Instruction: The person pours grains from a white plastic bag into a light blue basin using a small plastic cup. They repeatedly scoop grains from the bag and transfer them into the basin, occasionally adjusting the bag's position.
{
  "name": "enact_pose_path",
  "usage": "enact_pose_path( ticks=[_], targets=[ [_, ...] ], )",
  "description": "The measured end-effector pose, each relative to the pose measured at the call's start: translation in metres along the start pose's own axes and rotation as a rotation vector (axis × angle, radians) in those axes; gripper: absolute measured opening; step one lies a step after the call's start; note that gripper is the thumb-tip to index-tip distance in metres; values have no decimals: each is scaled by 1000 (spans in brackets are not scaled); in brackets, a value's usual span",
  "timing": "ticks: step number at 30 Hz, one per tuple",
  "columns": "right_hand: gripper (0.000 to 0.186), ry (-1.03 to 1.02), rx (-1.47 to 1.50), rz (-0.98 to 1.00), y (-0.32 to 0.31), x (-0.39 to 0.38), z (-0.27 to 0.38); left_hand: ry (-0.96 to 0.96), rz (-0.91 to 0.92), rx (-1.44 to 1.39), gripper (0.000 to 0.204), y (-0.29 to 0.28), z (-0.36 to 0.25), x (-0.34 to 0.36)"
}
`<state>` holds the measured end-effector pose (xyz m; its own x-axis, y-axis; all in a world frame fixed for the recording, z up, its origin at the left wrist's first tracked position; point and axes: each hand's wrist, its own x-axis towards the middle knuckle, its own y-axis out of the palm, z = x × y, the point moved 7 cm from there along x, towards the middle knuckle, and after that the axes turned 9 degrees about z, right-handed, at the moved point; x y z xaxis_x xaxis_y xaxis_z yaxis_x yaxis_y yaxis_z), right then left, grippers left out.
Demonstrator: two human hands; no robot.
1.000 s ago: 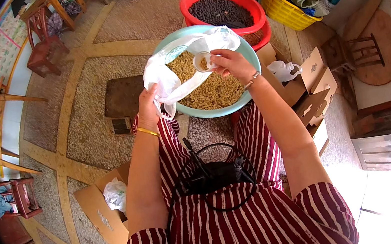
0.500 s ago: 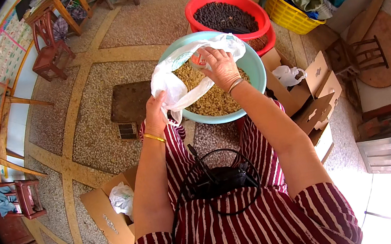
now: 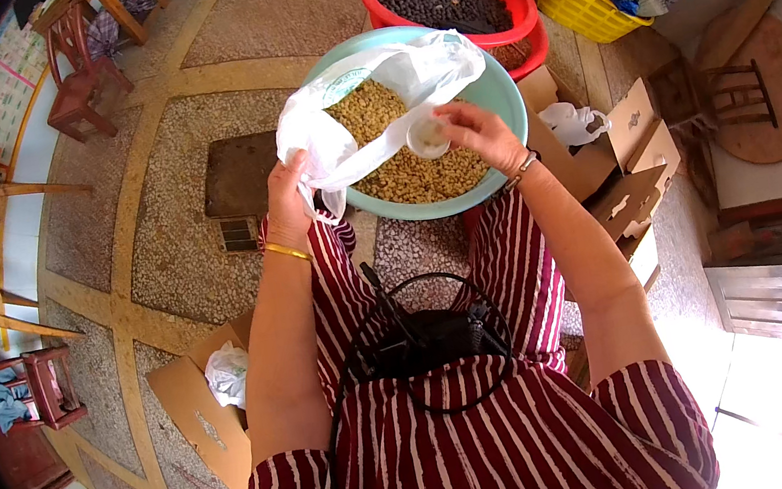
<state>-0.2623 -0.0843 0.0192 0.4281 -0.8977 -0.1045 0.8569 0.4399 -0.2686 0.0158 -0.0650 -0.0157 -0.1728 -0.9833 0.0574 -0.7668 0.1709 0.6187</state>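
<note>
Near one o'clock, over a round pale-blue basin (image 3: 504,106) of tan grains (image 3: 442,178) | ten o'clock: left hand (image 3: 286,197), fingers pinching an open white plastic bag (image 3: 319,144) | between one and two: right hand (image 3: 488,137), whose fingers pinched a small round whitish cup (image 3: 426,138)

Head-worn fisheye, looking steeply down
Striped shirt (image 3: 503,450) close below at 6 o'clock, pale blue basin (image 3: 506,121) farther off towards 12 o'clock
</note>
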Motion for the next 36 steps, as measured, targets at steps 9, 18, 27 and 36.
enact_pose_path(
  ticks=[9, 18, 27, 36],
  targets=[
    [46, 200, -898, 81, 34, 30, -26, -35, -36, -5, 46, 1, 1, 1],
    [51, 204, -921, 128, 53, 32, -31, 1, -27, 14, 42, 6, -1, -1],
    [44, 418, 224, 256, 33, 19, -70, -11, -13, -43, 46, 5, 3, 3],
    [39, 362, 305, 209, 31, 4, -52, 0, -6, -77, 43, 1, 4, 4]
  ],
)
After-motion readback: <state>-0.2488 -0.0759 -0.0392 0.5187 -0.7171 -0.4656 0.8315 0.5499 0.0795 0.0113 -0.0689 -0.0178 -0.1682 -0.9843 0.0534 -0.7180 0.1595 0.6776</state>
